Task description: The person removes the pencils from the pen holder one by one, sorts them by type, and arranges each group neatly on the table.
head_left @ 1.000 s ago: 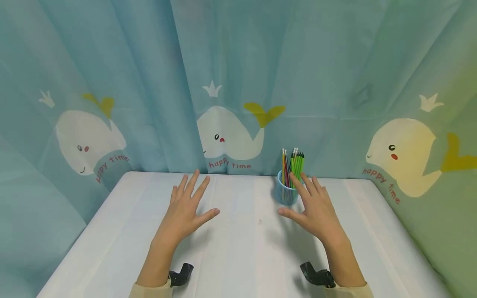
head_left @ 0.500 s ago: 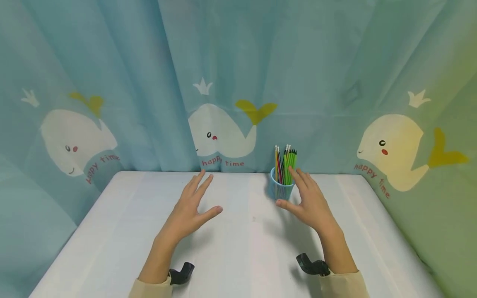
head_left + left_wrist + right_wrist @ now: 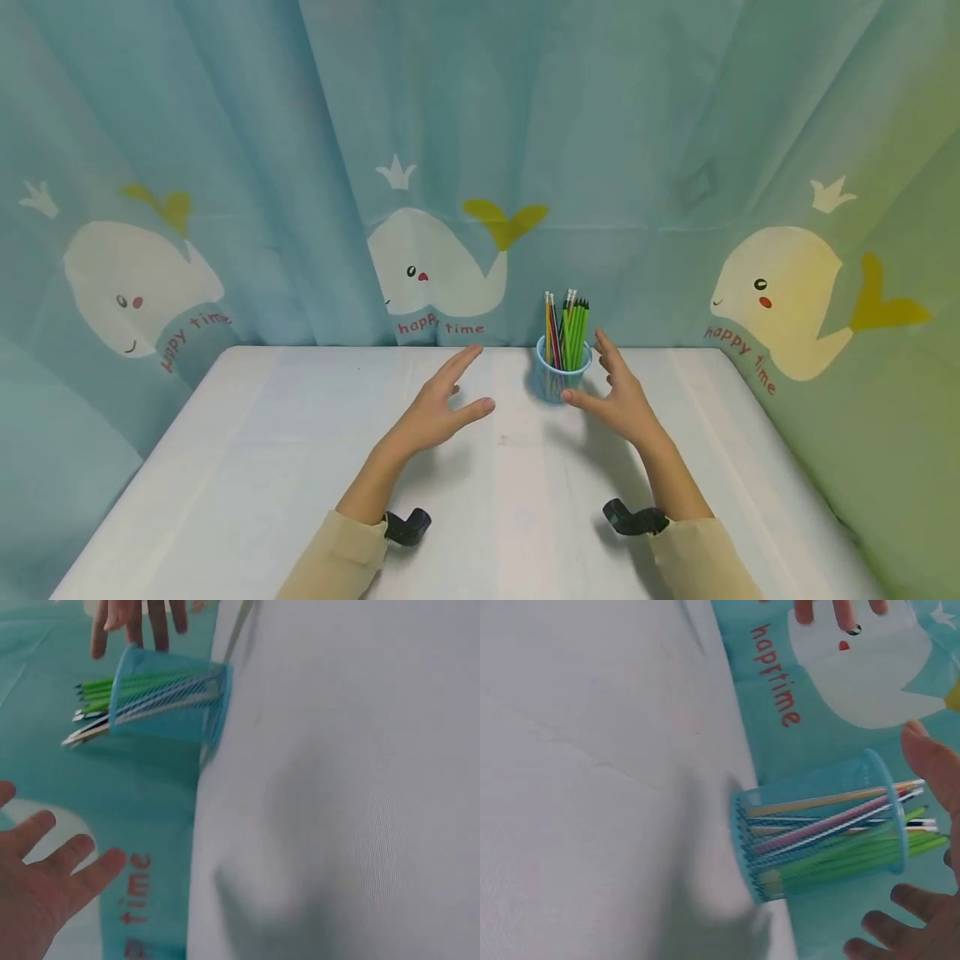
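Note:
A light blue mesh pencil cup point(image 3: 561, 379) stands near the table's far edge, right of centre. Several pencils point(image 3: 576, 333) stick up from it, green ones on the right and other colours on the left. My right hand point(image 3: 621, 402) is just beside the cup's right side, thumb in front of its lower wall and fingers spread, holding nothing. To the left of the cup, across a gap, my left hand point(image 3: 435, 410) hovers over the table with thumb and fingers apart. In the right wrist view the cup point(image 3: 825, 787) shows between the right thumb and fingers.
The white table point(image 3: 300, 467) spreads under both arms. Behind it hangs a blue-green curtain point(image 3: 615, 167) printed with whales. A black curved wrist mount point(image 3: 408, 527) sits on the left wrist and another wrist mount point(image 3: 636, 518) on the right.
My left hand has moved right, toward the cup, and turned more side-on. My right hand has shifted to the cup's right side. The whole view has slid slightly.

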Action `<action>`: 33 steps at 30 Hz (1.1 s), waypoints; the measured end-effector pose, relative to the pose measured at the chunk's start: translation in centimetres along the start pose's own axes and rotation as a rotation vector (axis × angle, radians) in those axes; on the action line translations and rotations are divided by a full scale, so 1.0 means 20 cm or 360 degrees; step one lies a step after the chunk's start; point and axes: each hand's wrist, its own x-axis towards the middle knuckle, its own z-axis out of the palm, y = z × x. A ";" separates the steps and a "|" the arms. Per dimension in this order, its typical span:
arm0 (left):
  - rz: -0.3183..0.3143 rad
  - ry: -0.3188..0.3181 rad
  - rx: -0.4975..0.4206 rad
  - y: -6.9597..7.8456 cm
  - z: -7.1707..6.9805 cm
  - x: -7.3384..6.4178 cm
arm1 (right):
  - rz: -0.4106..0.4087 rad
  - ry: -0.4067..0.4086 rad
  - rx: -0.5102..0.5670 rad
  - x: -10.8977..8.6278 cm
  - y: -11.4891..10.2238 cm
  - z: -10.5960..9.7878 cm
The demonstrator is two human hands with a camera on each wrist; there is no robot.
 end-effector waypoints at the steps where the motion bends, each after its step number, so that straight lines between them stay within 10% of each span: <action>1: -0.0007 -0.0013 -0.0050 0.00 0.02 0.02 | 0.0025 -0.0016 0.0049 0.01 0.01 0.01; 16: -0.0168 -0.0166 -0.0443 -0.03 0.30 0.32 | 0.0112 -0.0004 0.0597 0.08 0.13 0.11; 33: -0.0145 -0.0117 -0.0650 -0.12 0.42 0.44 | 0.0247 0.0023 0.0722 0.09 0.14 0.18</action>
